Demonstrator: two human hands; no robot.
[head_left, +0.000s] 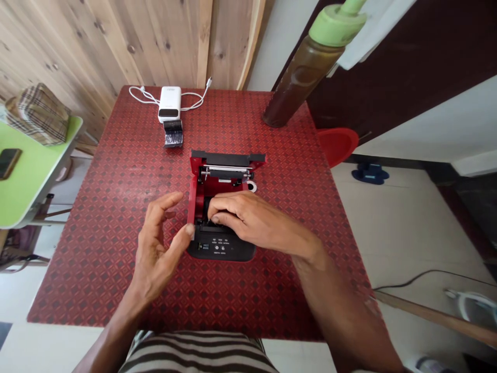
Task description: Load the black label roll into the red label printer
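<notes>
A red and black label printer sits on the table with its hinged lid raised. My right hand reaches across into the printer's open compartment, finger and thumb closed together low inside it. Whatever they pinch is hidden. At the printer's left side, my left hand has its fingers spread, and its thumb tip touches the front left edge of the casing. Just beyond my right knuckles, a small white ring with a dark centre shows at the printer's right side.
The red patterned table holds a white power bank with a cable, a small black shiny piece, and a tall brown bottle with a green cap. A green table with a phone and checked bag stands left.
</notes>
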